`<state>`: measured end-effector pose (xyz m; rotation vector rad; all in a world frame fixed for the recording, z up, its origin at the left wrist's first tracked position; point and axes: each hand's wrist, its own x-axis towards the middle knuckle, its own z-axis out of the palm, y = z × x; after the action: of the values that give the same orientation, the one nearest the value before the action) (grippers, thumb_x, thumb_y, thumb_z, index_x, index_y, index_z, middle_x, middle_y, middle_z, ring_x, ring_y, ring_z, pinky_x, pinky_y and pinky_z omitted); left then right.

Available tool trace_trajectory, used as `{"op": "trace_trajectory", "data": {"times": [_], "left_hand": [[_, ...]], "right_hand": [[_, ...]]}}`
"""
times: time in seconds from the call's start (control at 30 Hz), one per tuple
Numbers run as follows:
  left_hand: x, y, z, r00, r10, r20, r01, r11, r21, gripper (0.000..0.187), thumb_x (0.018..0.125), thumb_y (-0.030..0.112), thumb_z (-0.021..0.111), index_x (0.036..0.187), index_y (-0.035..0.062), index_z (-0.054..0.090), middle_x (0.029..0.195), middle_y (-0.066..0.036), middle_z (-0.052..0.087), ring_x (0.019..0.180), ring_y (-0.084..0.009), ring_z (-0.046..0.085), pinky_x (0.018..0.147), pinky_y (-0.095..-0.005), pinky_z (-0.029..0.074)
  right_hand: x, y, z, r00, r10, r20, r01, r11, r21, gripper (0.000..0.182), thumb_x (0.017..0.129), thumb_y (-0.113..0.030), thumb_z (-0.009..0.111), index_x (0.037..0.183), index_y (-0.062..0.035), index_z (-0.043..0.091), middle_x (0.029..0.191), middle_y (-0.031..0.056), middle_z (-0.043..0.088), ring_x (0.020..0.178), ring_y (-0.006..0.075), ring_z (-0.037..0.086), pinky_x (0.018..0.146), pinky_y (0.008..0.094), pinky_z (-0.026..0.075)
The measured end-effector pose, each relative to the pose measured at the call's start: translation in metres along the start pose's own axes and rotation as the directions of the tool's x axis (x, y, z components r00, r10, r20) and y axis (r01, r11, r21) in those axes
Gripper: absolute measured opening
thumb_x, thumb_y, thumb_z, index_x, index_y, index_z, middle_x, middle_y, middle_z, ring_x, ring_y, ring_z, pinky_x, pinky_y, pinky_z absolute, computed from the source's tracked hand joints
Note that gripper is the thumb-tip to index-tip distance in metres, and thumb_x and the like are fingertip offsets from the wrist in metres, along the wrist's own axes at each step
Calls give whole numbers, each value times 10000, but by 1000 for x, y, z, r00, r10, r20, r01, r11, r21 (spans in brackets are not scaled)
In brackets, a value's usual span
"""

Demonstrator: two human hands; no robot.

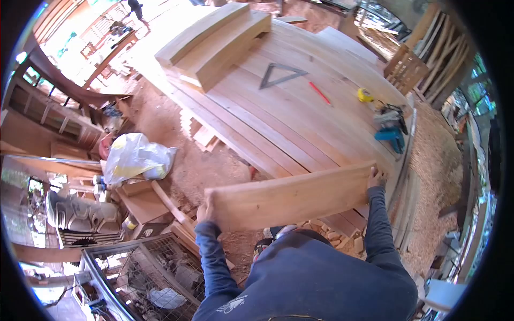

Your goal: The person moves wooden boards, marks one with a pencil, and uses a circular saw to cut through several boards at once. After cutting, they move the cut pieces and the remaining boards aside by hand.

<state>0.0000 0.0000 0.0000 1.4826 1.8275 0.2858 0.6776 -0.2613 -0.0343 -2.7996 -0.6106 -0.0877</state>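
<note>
A wide wooden board [292, 198] is held up in front of my body, between my two hands. At its left end, my left hand [205, 209] is wrapped round the edge. The fingers of my right hand [376, 177] grip the right end, beside the near edge of the plank table [278, 128]. Thick wooden blocks [219, 45] lie side by side at the table's far left. On the planks are a triangular square [281, 75], a red pencil [320, 93], a yellow tape measure [365, 95] and a teal power tool [391, 128].
A white plastic bag [139, 159] sits left of the table, above a wire-mesh frame [155, 273]. Wood pieces [201, 134] are stacked under the table's left edge. Sawdust [436, 155] covers the ground at right. A person [135, 8] stands far off at top left.
</note>
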Motion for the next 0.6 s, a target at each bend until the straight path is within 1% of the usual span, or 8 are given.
{"op": "trace_trajectory", "data": {"times": [0.07,0.1,0.13,0.23,0.33,0.37,0.43,0.6], "left_hand": [[-19,-51,-9,999,-36,-35,22,942,-335,936,971,783,428,1273,-67,680,1108,-162,733,1013,-216,636,926,-362,493],[-30,-80,-23,989,-148,-26,126,911,-392,958,970,787,424,1258,-91,678,1099,-160,729,1001,-212,626,915,-358,493],[-31,-80,-33,953,-304,-5,279,881,-381,1063,950,838,312,1363,-101,591,1207,-333,682,1203,-375,634,1058,-407,446],[-12,-186,-32,846,-527,-82,400,728,-556,1146,904,882,361,1363,-146,575,1351,-250,643,1255,-313,600,1088,-356,423],[-19,-185,-50,758,-633,-159,414,654,-634,1158,881,899,396,1383,-130,571,1375,-231,628,1289,-292,567,1102,-345,409],[-10,-204,-50,761,-627,-169,364,627,-689,1069,919,857,397,1456,-57,532,1435,-193,597,1322,-307,552,1138,-397,401],[18,-235,-35,864,-503,-4,38,74,-997,983,958,804,406,1478,-25,500,1451,-156,577,1303,-309,544,1144,-426,405],[67,-143,-82,865,-494,-91,-105,0,-994,886,977,773,394,1535,86,448,1529,-143,511,1387,-354,493,1198,-503,354]], "right_hand": [[-3,-78,0,994,-104,-35,101,991,-83,621,1039,-546,500,1295,14,576,1326,288,559,1261,476,529,1081,537,459],[-18,-116,7,977,-213,-22,211,974,-88,600,1038,-533,505,1254,21,587,1311,299,562,1266,478,524,1071,543,462],[-10,-162,20,944,-322,-69,320,947,-40,581,1038,-520,510,1213,27,598,1296,311,566,1271,481,519,1061,550,464],[-26,-330,35,897,-436,-75,437,899,0,556,1023,-513,535,1128,29,606,1259,293,590,1212,478,554,991,560,497],[-31,-465,54,819,-573,-33,573,812,112,540,1008,-518,557,1069,15,613,1183,266,605,1120,464,587,920,564,520],[-36,-506,63,788,-614,-30,611,776,155,537,1003,-522,565,1053,10,615,1160,259,607,1093,458,595,899,564,526],[-45,-584,75,731,-680,-56,675,708,206,543,981,-521,595,1052,17,612,1113,249,602,1060,445,607,871,544,533],[-37,-728,48,654,-732,-190,728,539,424,527,944,-513,645,987,12,622,1065,237,600,1032,428,615,843,521,532]]}}
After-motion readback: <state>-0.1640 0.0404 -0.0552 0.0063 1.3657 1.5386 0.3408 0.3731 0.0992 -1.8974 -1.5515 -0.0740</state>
